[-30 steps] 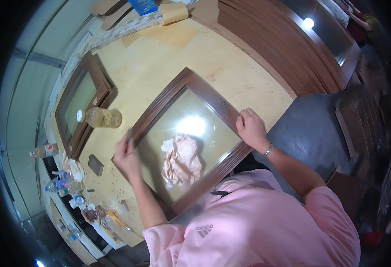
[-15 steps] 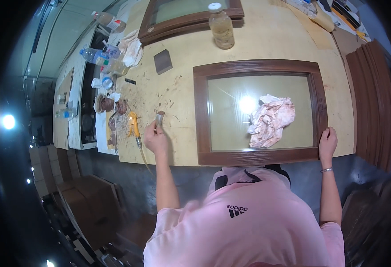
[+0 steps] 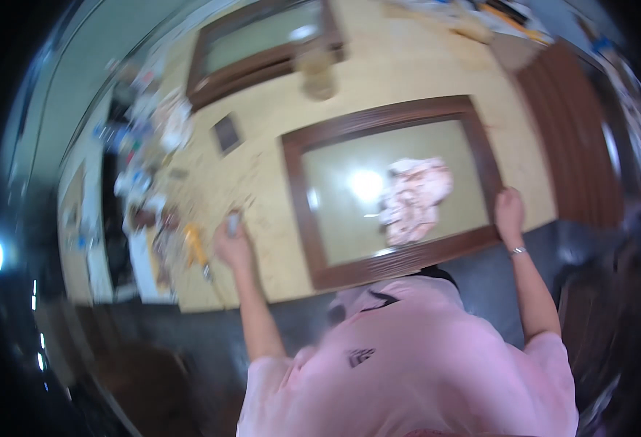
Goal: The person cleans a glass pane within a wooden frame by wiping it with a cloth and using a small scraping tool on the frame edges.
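Observation:
A small grey-brown piece, perhaps folded sandpaper, is pinched in my left hand over the left part of the table. My right hand is closed on the right edge of a brown wooden frame with a glass pane. This glazed frame lies flat at the table's near edge. On its glass rests a crumpled, stained white-pink cloth. Motion blur softens the picture, so the small piece's details are hard to make out.
A yellow air blow gun with a hose lies left of my left hand. Beyond are a dark flat block, a capped jar and more brown frames. Bottles and rags clutter the left edge. Brown panels stand at right.
The whole view has turned and shifted, so the table appears tilted and blurred. Both hands keep their holds; the cloth still lies on the glass.

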Action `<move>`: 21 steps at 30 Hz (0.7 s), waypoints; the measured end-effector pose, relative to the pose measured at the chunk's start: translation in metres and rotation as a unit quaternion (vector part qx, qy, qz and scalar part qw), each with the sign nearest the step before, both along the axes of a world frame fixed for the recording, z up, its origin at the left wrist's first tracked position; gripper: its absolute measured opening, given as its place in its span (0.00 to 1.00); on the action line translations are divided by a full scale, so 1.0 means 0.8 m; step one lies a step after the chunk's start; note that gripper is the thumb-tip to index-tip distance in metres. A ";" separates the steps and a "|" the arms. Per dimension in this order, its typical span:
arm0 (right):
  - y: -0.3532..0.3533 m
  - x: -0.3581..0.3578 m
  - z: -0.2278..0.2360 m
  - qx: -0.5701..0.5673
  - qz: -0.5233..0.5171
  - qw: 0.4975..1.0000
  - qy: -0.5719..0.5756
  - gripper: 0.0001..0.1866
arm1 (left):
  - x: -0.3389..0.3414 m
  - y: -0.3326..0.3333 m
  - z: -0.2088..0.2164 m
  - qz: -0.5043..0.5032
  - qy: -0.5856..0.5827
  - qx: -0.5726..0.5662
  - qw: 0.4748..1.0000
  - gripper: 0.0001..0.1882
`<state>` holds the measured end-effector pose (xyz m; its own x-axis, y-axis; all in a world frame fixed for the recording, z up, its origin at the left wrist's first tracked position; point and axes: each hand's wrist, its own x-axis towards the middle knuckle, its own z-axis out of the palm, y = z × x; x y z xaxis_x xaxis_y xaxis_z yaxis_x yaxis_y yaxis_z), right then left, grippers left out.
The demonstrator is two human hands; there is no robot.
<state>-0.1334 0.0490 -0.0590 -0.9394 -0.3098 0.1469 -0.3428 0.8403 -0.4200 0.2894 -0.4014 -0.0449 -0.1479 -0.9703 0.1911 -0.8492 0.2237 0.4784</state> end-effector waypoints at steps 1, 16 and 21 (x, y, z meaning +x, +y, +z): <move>-0.010 0.006 0.012 -0.021 -0.020 0.999 -0.025 0.15 | -0.023 0.008 0.018 0.021 0.091 0.065 0.993 0.17; -0.022 0.015 0.040 -0.013 -0.035 0.999 -0.038 0.11 | -0.504 0.160 0.047 -0.490 0.312 0.302 0.756 0.15; -0.021 0.016 0.046 -0.001 -0.042 0.997 -0.059 0.10 | -0.560 0.206 0.050 -0.540 0.226 0.097 0.805 0.14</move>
<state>-0.1206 0.0325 -0.0225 -0.9727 -0.2298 0.0333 -0.2195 0.8632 -0.4547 -0.1589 -0.2363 -0.0052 -0.8829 -0.3413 0.3224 0.0606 0.5982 0.7990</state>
